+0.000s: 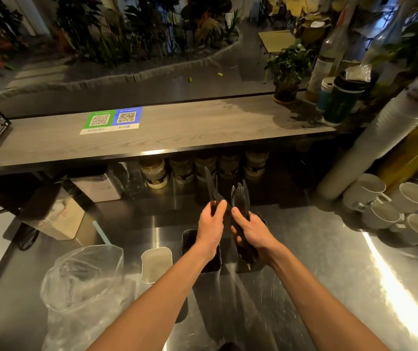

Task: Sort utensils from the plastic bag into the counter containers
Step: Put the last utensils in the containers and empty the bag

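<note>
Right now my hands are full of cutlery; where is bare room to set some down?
Bare steel counter lies between the dark containers and the mugs. The wooden ledge is free between the QR sticker and the potted plant. Crowded: plastic bag, white container and dark containers stand close together.

Bag far L on counter; small tub beside, R; bin next R; mugs far R.

Dim warm light, bright glare streak on steel counter, wide-angle edge bending
</note>
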Available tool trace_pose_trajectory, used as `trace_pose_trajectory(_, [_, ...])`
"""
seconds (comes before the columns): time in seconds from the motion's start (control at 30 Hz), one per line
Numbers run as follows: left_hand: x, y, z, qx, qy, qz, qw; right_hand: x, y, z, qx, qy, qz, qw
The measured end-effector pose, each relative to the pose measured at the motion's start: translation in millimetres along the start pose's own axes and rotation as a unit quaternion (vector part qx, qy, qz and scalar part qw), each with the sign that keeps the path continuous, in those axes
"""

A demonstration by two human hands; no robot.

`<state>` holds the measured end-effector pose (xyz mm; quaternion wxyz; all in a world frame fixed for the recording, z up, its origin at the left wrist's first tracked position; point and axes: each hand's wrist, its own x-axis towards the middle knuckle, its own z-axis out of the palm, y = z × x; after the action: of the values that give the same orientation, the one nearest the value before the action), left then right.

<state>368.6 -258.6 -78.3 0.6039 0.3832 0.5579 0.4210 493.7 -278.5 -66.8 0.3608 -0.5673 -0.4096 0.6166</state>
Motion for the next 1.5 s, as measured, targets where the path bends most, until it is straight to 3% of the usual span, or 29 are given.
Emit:
trace_pose_trajectory(0.23, [1.7,7.8,15.4,-0.033,-0.016,-0.013,0.999,1.0,-3.7,-11.7,-0.015,-0.018,0.013,1.000])
trace_pose_trajectory(0.47, [6.4,8.0,26.0,-0.020,-0.020,-0.007,1.000,12.4,9.4,-19.4,-0.026,0.053,-0.025,0.998])
trace_pose_trajectory(0.63, [9.8,7.0,30.7,0.006,-0.063,-0.020,0.998,4.3,-1.9,-27.6,-0.048,-0.002,-0.023,0.999])
trace_pose_trajectory(0.87, [10.9,8.0,46.1,-0.017,-0.038,-0.028,0.999,6.6,-10.5,-46.0,-0.048,-0.038,0.018,0.998])
trace_pose_trajectory(1.2, [12.8,5.1,59.7,-0.054,-0.006,-0.056,0.997,12.2,7.2,-34.7,-0.064,0.127,-0.031,0.989])
trace_pose_trajectory(1.5, [26.0,-4.9,58.6,-0.032,0.064,-0.028,0.997,22.9,10.4,-37.4,-0.048,0.235,-0.053,0.969])
